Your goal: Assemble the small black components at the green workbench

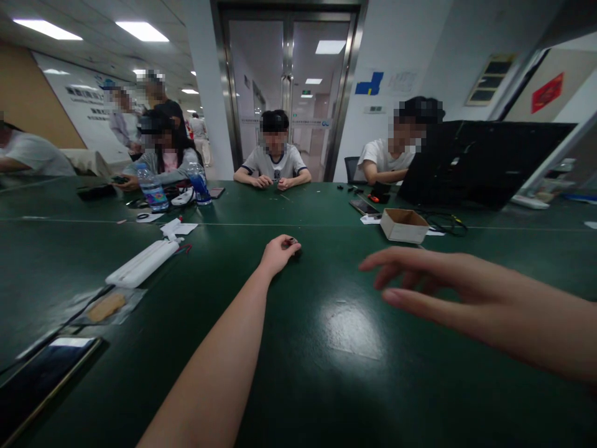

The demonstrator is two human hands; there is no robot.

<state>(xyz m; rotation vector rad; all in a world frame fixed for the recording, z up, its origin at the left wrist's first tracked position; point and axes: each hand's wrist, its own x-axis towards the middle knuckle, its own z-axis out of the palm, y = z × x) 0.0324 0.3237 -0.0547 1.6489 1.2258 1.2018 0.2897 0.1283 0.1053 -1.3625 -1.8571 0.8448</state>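
Observation:
My left hand (278,251) is stretched far out over the green table (298,373), its fingers pinched on a small dark object (295,247) that rests on the tabletop; I cannot make out what that object is. Closer to me, my right hand (420,280) hovers above the table with fingers stretched out and apart, holding nothing. A small open cardboard box (403,224) stands beyond the right hand.
A white power strip (142,262), a plastic bag with a tan item (108,307) and a phone (41,376) lie at left. Water bottles (152,188) stand further back. A black laptop (480,163) is at right. Several people sit across the table.

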